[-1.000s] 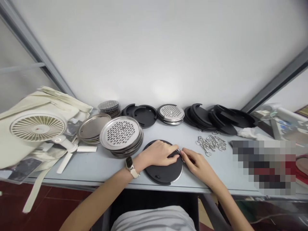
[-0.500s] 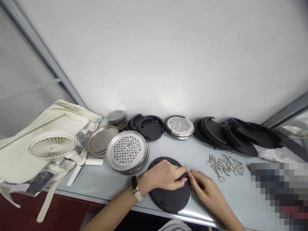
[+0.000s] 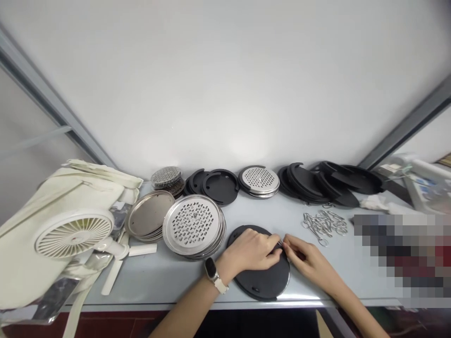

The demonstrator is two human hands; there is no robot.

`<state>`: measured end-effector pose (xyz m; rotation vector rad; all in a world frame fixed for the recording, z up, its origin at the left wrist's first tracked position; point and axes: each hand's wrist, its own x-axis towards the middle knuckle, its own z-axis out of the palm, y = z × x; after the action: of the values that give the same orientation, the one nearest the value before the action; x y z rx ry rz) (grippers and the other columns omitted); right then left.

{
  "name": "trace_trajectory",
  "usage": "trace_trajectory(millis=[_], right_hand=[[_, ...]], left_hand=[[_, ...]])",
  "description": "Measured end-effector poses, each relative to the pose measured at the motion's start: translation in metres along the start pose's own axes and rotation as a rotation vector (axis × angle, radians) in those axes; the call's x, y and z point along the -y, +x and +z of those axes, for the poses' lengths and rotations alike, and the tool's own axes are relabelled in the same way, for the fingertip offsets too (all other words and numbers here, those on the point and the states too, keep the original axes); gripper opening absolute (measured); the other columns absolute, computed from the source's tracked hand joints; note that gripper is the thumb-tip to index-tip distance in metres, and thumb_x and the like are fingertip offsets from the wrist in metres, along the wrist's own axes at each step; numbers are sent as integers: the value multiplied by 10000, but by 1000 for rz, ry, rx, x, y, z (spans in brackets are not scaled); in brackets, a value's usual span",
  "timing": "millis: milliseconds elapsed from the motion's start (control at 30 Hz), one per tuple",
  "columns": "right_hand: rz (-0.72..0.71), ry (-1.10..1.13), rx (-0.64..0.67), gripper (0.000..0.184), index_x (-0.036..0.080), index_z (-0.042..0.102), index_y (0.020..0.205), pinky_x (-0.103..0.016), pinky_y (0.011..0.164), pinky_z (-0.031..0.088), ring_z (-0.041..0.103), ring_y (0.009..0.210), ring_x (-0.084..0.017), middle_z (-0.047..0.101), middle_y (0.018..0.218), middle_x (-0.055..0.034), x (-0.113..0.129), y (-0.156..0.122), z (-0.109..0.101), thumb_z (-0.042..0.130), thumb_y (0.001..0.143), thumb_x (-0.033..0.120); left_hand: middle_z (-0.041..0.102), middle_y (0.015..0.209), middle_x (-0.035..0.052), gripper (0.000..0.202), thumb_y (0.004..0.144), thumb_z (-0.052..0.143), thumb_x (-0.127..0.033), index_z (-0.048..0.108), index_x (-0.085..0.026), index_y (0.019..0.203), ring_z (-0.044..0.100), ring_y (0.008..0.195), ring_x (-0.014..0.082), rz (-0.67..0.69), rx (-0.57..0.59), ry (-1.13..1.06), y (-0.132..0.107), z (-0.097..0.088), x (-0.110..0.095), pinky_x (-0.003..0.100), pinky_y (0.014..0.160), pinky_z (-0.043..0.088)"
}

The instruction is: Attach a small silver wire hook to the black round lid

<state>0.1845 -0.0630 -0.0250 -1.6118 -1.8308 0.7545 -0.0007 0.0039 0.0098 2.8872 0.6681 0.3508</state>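
Observation:
A black round disc [image 3: 264, 280] lies flat on the grey table near its front edge. My left hand [image 3: 252, 251], with a watch on its wrist, rests on the disc, its fingers curled and pinched at the disc's right rim. There my right hand [image 3: 306, 260] meets it, fingers pinched on a small metal ring clip [image 3: 281, 243] at the rim. Both hands touch at that spot. Most of the clip is hidden by the fingertips.
A stack of perforated steel discs [image 3: 193, 225] and plain steel plates [image 3: 148, 218] stand left of the hands. Black discs [image 3: 220, 185], one steel-topped disc [image 3: 260, 180] and more black rings [image 3: 317, 180] line the wall. Loose metal clips [image 3: 324, 224] lie right. A white fan [image 3: 72, 234] on a cloth bag sits far left.
The camera view has shifted slightly; both hands stay pinched together at the disc's right rim. No object on the table has visibly moved.

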Motion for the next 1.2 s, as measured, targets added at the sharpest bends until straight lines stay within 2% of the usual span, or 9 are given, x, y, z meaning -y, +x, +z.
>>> trace_trajectory(millis=[200,300,533,1200], right_hand=[[-20,-10,-11,287,210,404,692,-234,515,318,392,539,-118,390,573,52,1,-1,0,390,933,365],[-39,-4,-22,297,210,417,715,-238,534,340,422,558,-126,434,602,39,1,-2,0,355,951,378],[-49,-8,-31,316,211,417,714,-231,528,324,397,549,-122,400,589,51,2,-3,0,349,957,400],[-107,4,-38,277,216,429,755,-237,536,344,422,547,-127,428,594,52,0,-9,-1,349,957,390]], left_hand=[[700,790,49,215,902,448,-326,532,-175,1030,679,695,230,-12,-8,-18,0,0,-1,291,578,420],[685,735,41,193,900,457,-331,544,-170,964,671,670,218,-24,1,-19,-1,-3,-2,280,578,411],[654,664,18,192,897,466,-356,537,-178,899,644,605,191,-31,-23,10,-1,-5,-4,263,521,348],[629,650,11,171,885,488,-343,531,-179,906,621,599,185,-22,-47,26,-1,-1,-5,260,519,333]])
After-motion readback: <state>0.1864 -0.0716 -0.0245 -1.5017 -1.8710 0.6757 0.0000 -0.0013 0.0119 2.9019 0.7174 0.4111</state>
